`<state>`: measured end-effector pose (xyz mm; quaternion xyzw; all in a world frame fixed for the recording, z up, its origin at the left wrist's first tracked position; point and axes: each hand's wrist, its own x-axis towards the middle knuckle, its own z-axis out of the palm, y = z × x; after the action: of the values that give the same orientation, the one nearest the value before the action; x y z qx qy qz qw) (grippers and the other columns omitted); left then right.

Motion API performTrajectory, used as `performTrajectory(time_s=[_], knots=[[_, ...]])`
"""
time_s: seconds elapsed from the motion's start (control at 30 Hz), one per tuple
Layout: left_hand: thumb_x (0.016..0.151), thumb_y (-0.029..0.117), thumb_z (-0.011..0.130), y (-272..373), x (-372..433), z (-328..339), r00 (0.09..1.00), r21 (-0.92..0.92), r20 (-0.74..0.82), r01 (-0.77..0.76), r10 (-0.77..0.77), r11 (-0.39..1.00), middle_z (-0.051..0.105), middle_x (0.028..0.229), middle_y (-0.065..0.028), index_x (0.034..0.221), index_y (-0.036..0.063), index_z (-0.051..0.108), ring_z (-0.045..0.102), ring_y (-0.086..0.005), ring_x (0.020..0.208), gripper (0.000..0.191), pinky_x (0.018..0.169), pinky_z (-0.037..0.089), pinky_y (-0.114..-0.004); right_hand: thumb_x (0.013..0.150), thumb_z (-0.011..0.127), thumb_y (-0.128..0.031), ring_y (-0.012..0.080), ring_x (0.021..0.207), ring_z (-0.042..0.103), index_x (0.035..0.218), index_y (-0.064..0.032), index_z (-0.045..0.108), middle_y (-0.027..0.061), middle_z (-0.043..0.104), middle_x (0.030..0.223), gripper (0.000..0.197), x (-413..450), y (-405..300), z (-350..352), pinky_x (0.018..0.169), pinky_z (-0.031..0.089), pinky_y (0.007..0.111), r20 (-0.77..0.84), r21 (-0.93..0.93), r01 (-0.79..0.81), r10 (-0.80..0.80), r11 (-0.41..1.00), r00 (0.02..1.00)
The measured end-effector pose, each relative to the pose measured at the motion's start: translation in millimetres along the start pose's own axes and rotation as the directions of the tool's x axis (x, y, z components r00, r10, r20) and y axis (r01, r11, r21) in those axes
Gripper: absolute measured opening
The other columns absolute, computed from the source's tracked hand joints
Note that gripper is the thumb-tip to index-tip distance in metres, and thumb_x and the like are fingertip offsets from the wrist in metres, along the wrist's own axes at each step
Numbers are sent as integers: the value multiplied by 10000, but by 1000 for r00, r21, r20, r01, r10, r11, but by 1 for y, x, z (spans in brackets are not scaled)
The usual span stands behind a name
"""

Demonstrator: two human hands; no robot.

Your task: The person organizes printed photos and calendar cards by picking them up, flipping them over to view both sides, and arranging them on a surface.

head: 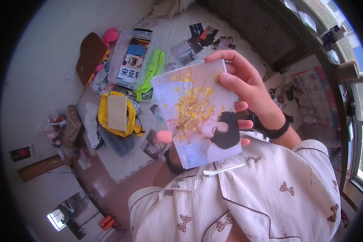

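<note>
A stack of photo prints or cards (pixel 199 118) is held up before my chest. Its top sheet shows yellow flowers and a dark-haired person. My right hand (pixel 245 77) grips the upper right corner, thumb on the face and fingers behind. Underneath, my left hand (pixel 164 136) supports the stack; its thumb shows at the left edge and several fingertips at the right edge. The palm is hidden by the prints. Beyond, on the white quilted bed cover (pixel 166 27), lie scattered photo cards (pixel 208 34) and a calendar-like sheet (pixel 184 51).
A clear plastic box (pixel 116 57) holds printed cards, one bearing writing. Beside it lies a bright green strap (pixel 152 72). A beige box (pixel 117 112) rests on a yellow bag (pixel 133 125), near a clear lid-like tray (pixel 119 145). A dark headboard (pixel 251 27) and a windowsill border the right.
</note>
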<state>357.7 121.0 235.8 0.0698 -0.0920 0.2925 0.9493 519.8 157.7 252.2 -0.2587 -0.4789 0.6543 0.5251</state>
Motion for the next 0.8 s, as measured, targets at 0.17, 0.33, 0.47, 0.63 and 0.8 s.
performTrajectory(time_s=[0.17,0.33,0.47,0.63,0.8], knots=[[491,502,787,2,11,1,994,76,-111,9,-1,997,104,1391,-227,1368,125,9,151,-470,1251,1232,953,107,-701,849,549,-163,69,818,539,1117,-34,455,37,602,897,311,2,-2,-11,729,425,207,-69,-21,-52,50,998,996],[480,558,758,-8,18,-24,994,-25,51,-99,101,995,111,1385,-237,1365,103,11,175,-465,1244,1245,956,119,-697,793,629,-211,57,751,533,990,-34,512,10,584,835,290,4,4,-25,674,427,193,-136,-138,-157,138,978,981],[477,576,747,-9,17,-11,965,96,-232,-100,119,990,112,1387,-234,1365,102,8,185,-459,1242,1249,960,132,-689,786,635,-217,61,731,540,900,-23,551,9,578,823,241,3,3,-34,677,433,191,-151,-146,-229,207,962,967],[467,585,741,-3,20,-12,981,149,-178,-45,72,988,91,1403,-200,1367,97,-2,156,-440,1259,1265,975,118,-675,795,623,-222,52,700,537,921,-12,580,12,590,814,249,7,-4,-33,653,434,187,-167,-120,-239,218,964,962],[486,551,755,3,20,-15,988,174,-150,49,-23,984,74,1415,-174,1372,108,4,140,-427,1269,1243,984,108,-663,813,608,-271,27,631,504,900,-8,618,-10,577,714,276,14,-7,-36,538,389,171,-160,-197,-179,148,964,976]])
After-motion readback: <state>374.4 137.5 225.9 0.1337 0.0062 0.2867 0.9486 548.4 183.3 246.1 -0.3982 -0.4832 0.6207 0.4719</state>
